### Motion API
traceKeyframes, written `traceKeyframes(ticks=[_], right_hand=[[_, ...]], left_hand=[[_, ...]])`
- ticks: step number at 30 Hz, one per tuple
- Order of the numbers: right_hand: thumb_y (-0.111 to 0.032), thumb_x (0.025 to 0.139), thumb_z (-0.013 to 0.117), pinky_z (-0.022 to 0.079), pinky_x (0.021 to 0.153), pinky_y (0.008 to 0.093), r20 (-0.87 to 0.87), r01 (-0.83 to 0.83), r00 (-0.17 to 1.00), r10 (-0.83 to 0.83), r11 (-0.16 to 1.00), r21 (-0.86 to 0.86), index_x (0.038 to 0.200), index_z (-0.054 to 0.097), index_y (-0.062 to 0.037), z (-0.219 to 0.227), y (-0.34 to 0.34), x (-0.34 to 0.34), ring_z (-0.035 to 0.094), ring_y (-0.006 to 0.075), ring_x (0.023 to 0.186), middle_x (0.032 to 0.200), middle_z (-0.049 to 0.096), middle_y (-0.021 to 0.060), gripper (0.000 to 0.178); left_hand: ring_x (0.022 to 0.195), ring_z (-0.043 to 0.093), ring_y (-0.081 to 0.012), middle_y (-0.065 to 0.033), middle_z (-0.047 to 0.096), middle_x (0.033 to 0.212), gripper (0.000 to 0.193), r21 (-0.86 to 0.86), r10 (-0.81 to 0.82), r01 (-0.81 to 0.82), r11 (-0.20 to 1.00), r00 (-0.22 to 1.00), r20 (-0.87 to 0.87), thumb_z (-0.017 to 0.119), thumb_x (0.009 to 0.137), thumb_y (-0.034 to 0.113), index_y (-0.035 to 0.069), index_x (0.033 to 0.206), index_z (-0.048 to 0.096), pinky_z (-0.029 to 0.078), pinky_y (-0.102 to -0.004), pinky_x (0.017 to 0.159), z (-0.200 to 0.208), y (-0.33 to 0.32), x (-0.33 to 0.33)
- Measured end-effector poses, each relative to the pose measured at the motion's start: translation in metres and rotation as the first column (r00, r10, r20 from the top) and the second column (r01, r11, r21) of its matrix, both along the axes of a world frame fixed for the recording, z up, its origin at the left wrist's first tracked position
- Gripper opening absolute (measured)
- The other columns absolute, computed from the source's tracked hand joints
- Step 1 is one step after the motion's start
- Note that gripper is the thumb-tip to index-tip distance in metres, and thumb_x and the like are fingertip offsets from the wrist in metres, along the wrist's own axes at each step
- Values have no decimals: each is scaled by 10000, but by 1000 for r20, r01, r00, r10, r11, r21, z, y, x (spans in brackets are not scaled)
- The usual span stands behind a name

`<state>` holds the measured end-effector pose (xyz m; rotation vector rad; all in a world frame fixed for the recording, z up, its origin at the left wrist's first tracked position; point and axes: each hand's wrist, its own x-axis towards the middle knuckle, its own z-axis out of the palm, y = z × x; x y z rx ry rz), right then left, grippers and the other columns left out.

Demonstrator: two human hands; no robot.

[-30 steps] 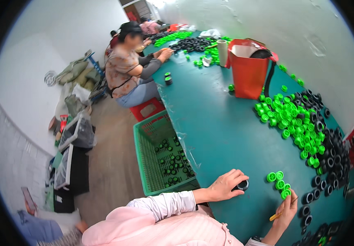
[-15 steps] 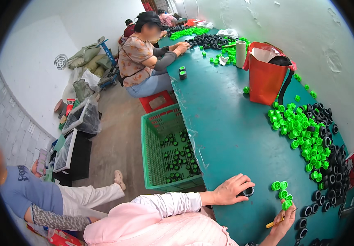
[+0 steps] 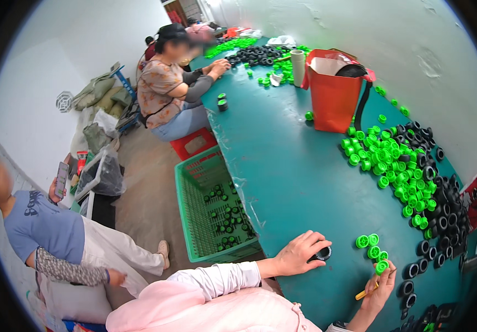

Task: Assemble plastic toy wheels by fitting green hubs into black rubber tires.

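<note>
My left hand (image 3: 299, 255) rests on the green tabletop with its fingers curled round a black toy tyre (image 3: 322, 254). To its right, my right hand (image 3: 380, 288) pinches a green wheel hub (image 3: 381, 268) at its fingertips. That same hand also keeps a yellow-handled tool (image 3: 363, 294) against the palm; the tool's working end is hidden or too small to make out. Just beyond the pinched hub lie several loose green hubs (image 3: 362, 241). Single black tyres (image 3: 411, 270) are scattered to the right of my right hand.
A heap of green hubs (image 3: 385, 157) and a pile of black tyres (image 3: 449, 221) line the wall side. Behind them stands a red bag (image 3: 335, 102). A green crate (image 3: 186, 221) with assembled wheels sits by the table's left edge. One co-worker (image 3: 163, 83) sits farther along; another person (image 3: 50, 227) holds a phone.
The whole view has shifted, so table things appear farther left. The person at the left has shifted and shows more fully, phone raised. Both my hands keep their holds.
</note>
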<state>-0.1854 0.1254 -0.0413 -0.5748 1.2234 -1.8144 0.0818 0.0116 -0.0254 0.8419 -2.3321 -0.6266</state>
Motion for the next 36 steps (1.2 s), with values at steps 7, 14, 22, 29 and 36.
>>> traceKeyframes(ticks=[7, 14, 22, 29, 36], right_hand=[[-301, 1051, 596, 311, 366, 164, 22, 6, 1000, -7, 1000, 14, 1208, 566, -55, 6, 0, 2, 398, 8, 442, 965, 694, 101, 293], [-281, 1040, 619, 317, 381, 186, 72, 6, 997, -9, 999, 34, 1189, 570, -39, 12, -1, 6, 415, 21, 433, 915, 694, 103, 288], [-320, 1056, 584, 337, 377, 165, 33, -13, 999, 12, 999, 32, 1191, 568, -43, 9, 0, 5, 408, 11, 449, 956, 684, 112, 308], [-332, 1054, 585, 336, 381, 169, 39, -5, 999, 4, 999, 40, 1179, 569, -42, 9, -2, 6, 409, 13, 448, 926, 688, 112, 317], [-335, 1058, 578, 328, 382, 178, 56, 3, 998, -6, 998, 57, 1182, 568, -37, 9, -1, 5, 410, 19, 440, 913, 689, 112, 323]], left_hand=[[997, 590, -308, -116, 587, 1150, 583, -14, 7, -7, 1000, 1000, 1, 840, 783, 240, 70, 1289, 606, 520, -415, 863, 3, -2, -3], [1049, 580, -320, -131, 571, 1174, 577, 24, -4, 3, 1000, 999, 51, 817, 806, 223, 66, 1307, 578, 506, -426, 892, 8, 0, -3], [989, 591, -304, -116, 588, 1144, 600, -33, 0, 1, 999, 1000, 23, 855, 761, 232, 67, 1284, 612, 521, -406, 828, 7, -2, -5], [1022, 581, -316, -128, 574, 1158, 551, -3, -7, 7, 1000, 998, 67, 814, 811, 238, 53, 1281, 592, 508, -422, 871, 10, -3, -5], [982, 589, -303, -115, 588, 1147, 565, -39, -1, 3, 999, 998, 55, 846, 784, 245, 59, 1266, 616, 521, -402, 823, 11, -4, -7]])
